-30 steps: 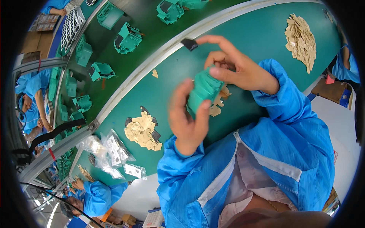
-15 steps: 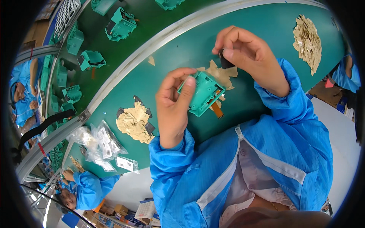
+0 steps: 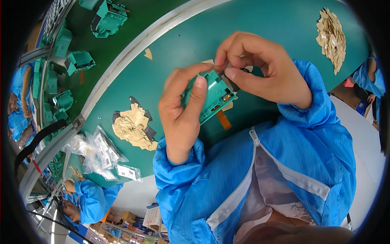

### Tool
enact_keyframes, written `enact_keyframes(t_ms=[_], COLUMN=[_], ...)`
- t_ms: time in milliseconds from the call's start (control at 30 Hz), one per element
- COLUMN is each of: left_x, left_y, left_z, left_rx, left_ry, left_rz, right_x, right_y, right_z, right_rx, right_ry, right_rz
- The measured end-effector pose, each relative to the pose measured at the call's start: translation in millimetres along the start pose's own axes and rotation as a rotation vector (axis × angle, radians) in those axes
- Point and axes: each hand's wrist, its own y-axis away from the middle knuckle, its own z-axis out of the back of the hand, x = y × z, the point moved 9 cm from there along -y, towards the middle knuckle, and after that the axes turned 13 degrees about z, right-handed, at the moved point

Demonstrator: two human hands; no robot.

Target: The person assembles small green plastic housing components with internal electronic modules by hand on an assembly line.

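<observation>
My left hand grips a green plastic housing, thumb across its face and fingers behind. An orange flat ribbon cable hangs from the housing's near edge. With thumb and fingertips, my right hand pinches a small dark piece against the housing's right edge. The fingers partly cover this piece, so its exact shape is hidden. Behind the hands, a few tan paper scraps on the green table are mostly covered.
A pile of tan and black adhesive pieces lies left of my left hand, near clear plastic bags. Another tan pile is at far right. Beyond a metal rail, several green housings stand. Other people in blue work nearby.
My right hand has come down and left, bringing the dark piece from above the paper scraps to the housing's edge. The housing has shifted slightly left and tilted in my left hand.
</observation>
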Motion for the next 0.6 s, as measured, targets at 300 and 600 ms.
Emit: enact_keyframes(t_ms=[300,600], left_x=[-10.5,-17.8], left_y=[1.4,1.6], left_z=[1.3,-4.7], left_rx=[-0.109,-0.134], left_ry=[-0.216,-0.303], left_rz=[-0.1,-0.138], right_x=[-8.6,-8.4], right_y=[2.5,2.9], right_z=[0.0,3.5], right_rx=[-0.077,-0.081], right_ry=[0.077,0.115], right_rz=[0.01,0.019])
